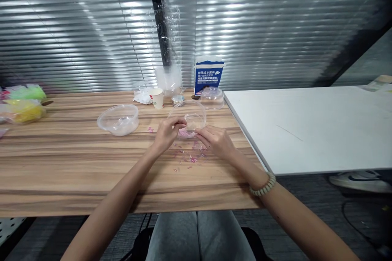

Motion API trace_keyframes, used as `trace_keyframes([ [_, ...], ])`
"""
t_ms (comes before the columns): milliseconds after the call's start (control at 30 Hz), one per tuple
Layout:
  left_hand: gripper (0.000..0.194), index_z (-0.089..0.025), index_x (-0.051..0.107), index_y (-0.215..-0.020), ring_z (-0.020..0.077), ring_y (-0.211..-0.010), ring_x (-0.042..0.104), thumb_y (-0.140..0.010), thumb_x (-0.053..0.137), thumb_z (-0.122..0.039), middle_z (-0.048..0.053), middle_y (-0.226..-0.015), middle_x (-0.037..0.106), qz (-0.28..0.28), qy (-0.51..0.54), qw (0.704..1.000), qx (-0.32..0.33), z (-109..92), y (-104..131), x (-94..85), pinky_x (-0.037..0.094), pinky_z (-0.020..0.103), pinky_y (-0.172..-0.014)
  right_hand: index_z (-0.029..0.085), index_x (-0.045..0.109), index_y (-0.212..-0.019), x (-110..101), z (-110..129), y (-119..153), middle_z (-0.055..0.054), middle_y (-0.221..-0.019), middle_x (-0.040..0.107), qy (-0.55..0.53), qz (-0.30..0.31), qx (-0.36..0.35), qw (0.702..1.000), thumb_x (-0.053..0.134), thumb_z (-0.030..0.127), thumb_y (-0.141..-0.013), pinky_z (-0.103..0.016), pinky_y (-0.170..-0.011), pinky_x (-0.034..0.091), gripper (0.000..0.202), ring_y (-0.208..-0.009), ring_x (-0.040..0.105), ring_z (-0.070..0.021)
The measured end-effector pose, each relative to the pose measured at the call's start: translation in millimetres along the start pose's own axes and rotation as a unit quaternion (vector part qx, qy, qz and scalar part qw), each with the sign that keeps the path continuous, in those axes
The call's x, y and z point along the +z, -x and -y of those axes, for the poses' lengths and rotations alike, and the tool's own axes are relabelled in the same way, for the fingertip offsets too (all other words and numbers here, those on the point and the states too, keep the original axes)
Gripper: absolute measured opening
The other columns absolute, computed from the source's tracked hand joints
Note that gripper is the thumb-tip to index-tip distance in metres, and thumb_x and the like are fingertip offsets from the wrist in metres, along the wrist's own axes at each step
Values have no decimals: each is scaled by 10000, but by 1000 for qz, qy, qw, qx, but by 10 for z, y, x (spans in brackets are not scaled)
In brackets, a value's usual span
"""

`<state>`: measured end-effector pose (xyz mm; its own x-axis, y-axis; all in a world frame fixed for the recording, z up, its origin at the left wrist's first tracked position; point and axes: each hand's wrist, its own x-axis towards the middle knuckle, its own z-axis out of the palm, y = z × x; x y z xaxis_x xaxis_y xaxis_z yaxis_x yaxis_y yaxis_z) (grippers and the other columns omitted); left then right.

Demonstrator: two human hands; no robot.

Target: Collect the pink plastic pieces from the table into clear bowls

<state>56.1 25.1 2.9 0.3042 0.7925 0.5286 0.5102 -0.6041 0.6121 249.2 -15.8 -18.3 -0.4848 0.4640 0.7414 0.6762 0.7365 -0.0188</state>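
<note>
A clear round plastic bowl (202, 111) stands tilted or upright, I cannot tell which, on the wooden table in front of me, with pink shreds (184, 132) in its near part. Over its left side, my left hand (168, 131) is closed in a pinch; what lies between its fingertips is too small to name. My right hand (217, 140) is at the bowl's near right edge, thumb and fingers pressed together, and whatever they hold is hidden. More pink bits (192, 159) are scattered on the tabletop between my forearms.
Left of my hands sits another clear bowl (119, 121). Behind are a paper cup (157, 98), a small lidded container (178, 100), a clear plastic container (212, 98) and a blue-and-white carton (208, 76). Bagged yellow (24, 111) and green material lies far left. A white table (312, 126) adjoins on the right.
</note>
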Motion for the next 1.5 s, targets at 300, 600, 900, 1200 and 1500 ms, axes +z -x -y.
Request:
trace_keyframes([
  [300,138,-163,657,-828,164,-766,639,-821,520,-148,37,-821,699,43,-91,993,59,55,17,19,488,267,-718,151,618,-971,0,-2,9,-75,-869,691,0,0,2,1000,447,193,-911,-265,-669,482,186,-787,642,-164],
  [600,239,-177,596,-1018,166,-967,544,-892,402,-114,77,-1009,603,18,-110,978,178,-4,30,38,449,311,-839,154,624,-881,-41,-61,-18,-78,-821,689,37,-2,95,995,444,239,-915,-281,-644,458,202,-745,636,-183],
  [900,179,-166,585,-994,170,-894,548,-896,438,-191,73,-919,600,5,-108,977,184,-40,64,57,440,291,-787,157,619,-887,-39,-75,-18,-71,-816,686,44,-3,97,994,454,243,-910,-278,-650,453,188,-742,629,-185],
  [1200,203,-157,619,-925,157,-891,572,-850,445,-84,65,-970,607,318,-89,923,196,44,94,114,439,254,-783,150,617,-932,9,-133,19,-82,-858,688,49,-32,136,989,502,219,-881,-282,-652,448,143,-752,634,-197],
  [1500,162,-139,594,-879,162,-909,537,-829,451,-81,73,-991,573,322,-74,930,161,97,104,149,430,272,-807,158,614,-909,13,-117,16,-70,-820,682,53,-14,128,990,493,213,-884,-276,-634,433,136,-741,625,-193],
])
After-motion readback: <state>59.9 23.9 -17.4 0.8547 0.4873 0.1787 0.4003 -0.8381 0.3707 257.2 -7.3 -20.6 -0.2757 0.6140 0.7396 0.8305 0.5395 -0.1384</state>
